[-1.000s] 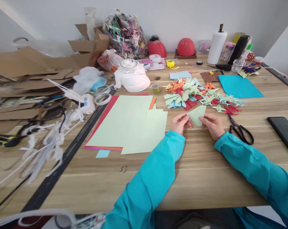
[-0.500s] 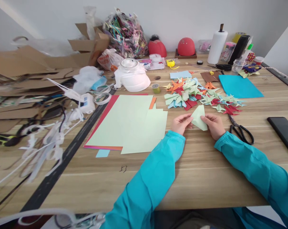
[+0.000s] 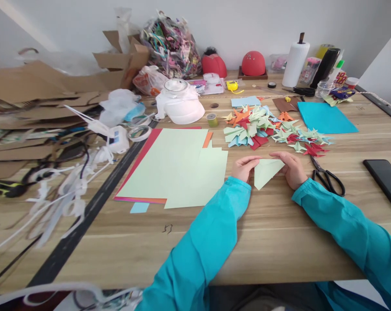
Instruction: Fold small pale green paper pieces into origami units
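Observation:
A pale green folded paper triangle lies point-down on the wooden table between my hands. My left hand pinches its left top corner, fingers closed on the paper. My right hand grips the right top corner the same way. Both arms wear teal sleeves. Just beyond my hands spreads a pile of small folded paper shapes in green, red, orange and blue. To the left lies a stack of pale green sheets over red and orange ones.
Black scissors lie right of my right hand, a black phone further right. A teal sheet, a paper towel roll, a white bowl-like object, cardboard and tangled white cords crowd the back and left.
The green paper has turned over between my hands: its point stood upward a second ago and now points down toward me, lying lower against the table.

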Tool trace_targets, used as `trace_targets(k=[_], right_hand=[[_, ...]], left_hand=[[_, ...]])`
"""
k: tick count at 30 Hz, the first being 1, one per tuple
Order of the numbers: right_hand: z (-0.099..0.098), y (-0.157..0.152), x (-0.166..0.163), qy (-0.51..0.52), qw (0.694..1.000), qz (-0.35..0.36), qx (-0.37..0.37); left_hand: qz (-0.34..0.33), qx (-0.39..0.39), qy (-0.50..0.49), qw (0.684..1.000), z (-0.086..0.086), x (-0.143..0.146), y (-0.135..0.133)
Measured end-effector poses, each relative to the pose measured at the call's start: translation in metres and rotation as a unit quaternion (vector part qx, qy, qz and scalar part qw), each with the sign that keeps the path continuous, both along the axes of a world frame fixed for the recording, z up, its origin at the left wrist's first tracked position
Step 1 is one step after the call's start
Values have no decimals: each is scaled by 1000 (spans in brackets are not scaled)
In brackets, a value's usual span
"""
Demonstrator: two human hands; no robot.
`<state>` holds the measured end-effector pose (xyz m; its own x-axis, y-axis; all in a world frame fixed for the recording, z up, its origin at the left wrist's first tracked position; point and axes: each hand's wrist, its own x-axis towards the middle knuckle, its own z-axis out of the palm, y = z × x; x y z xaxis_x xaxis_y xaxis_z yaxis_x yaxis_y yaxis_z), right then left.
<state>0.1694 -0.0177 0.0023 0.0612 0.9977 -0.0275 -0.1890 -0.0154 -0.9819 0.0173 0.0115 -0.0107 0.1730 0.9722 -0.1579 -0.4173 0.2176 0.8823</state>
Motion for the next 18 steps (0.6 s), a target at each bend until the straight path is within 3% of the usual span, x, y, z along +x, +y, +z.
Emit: trace_targets(k=[3, 7, 18], right_hand=[[3, -1, -2, -61, 998, 26, -13], [4, -2, -3, -127, 989, 60, -34], [0, -1, -1, -109, 987, 112, -35]], left_hand=[[-30, 35, 48, 998, -3, -1, 0], [-24, 68, 61, 996, -5, -1, 0], [-67, 76, 64, 993, -5, -1, 3]])
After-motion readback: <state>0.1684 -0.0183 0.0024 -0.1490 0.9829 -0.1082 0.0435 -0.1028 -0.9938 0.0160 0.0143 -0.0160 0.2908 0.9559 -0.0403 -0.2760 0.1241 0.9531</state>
